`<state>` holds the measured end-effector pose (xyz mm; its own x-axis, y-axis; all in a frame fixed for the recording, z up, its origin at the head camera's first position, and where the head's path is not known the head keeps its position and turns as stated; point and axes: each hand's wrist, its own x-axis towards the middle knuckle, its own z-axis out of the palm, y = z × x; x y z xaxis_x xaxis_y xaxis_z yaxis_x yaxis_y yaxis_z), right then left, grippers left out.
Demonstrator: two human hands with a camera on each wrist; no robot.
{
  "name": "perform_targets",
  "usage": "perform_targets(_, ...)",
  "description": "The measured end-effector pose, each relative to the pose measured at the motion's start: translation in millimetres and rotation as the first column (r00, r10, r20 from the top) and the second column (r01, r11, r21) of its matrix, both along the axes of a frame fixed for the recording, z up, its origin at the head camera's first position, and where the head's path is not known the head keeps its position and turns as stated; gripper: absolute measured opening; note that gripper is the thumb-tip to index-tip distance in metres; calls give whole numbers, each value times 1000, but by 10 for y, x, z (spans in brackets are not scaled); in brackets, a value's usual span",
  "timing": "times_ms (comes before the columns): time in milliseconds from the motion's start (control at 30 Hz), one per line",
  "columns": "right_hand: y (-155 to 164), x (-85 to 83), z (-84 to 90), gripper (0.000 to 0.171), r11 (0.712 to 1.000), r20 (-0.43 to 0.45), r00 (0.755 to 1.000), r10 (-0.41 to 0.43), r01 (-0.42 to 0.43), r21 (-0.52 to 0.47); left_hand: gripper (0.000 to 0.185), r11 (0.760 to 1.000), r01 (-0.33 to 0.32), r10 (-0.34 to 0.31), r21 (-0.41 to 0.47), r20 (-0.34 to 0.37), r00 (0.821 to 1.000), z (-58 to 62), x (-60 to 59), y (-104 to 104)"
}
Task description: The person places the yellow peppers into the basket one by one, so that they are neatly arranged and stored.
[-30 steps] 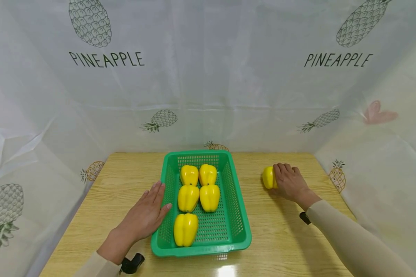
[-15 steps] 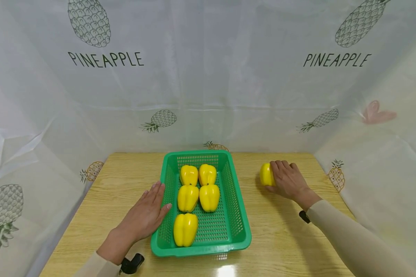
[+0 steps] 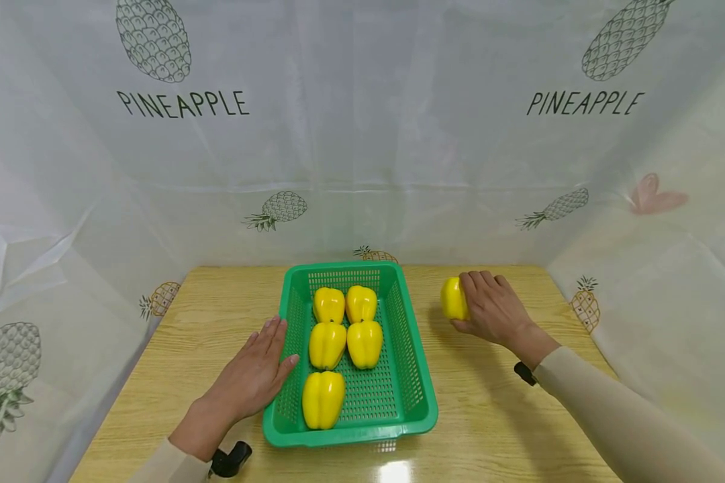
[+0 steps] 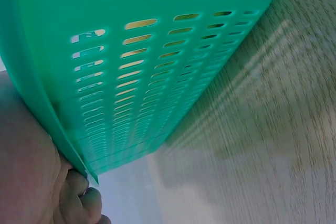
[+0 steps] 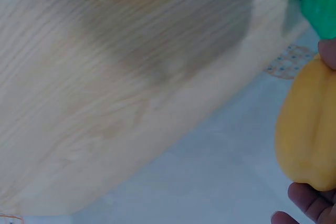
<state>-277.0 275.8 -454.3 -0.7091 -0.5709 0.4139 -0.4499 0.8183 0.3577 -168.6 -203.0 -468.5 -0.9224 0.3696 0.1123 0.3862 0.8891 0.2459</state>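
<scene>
My right hand (image 3: 497, 308) grips a yellow bell pepper (image 3: 454, 299) above the table, to the right of a green plastic basket (image 3: 424, 376). In the right wrist view the same pepper (image 5: 307, 124) shows between the thumb and the fingertips. Several more yellow peppers lie in the basket: two pairs toward the back, and a single pepper (image 3: 323, 400) at the front left. My left hand (image 3: 250, 372) rests with straight fingers on the basket's left rim. The left wrist view shows the basket's slotted side wall (image 4: 157, 56) beside that hand.
A wooden table (image 3: 483, 416) carries the basket. White sheeting (image 3: 362, 147) with pineapple prints stands behind the table and along both sides. Dark wrist cameras are strapped below both hands.
My right hand has moved left toward the basket and risen a little, carrying the yellow bell pepper. The left hand and the basket have stayed in place.
</scene>
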Motion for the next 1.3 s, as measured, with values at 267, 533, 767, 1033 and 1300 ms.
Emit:
perform_targets(267,-335,153,297,98,991,-36,996,77,-80,-103,71,1000,-2,2,-14,-2,1000,18,8,8)
perform_targets(533,-867,441,468,97,979,-34,990,135,-138,-153,70,999,5,-6,-51,-18,1000,42,9,16)
perform_targets(767,-1217,673,401,95,977,-35,982,186,-188,-97,70,997,5,-8,-79,-35,999,59,14,19)
perform_targets(1033,-1449,878,211,97,974,46,973,225,-224,-38,69,996,-1,-1,-87,-30,1000,71,18,22)
perform_targets(1300,-1587,1036,61,95,976,176,960,215,-218,-6,70,997,6,-6,-77,-2,1000,78,20,22)
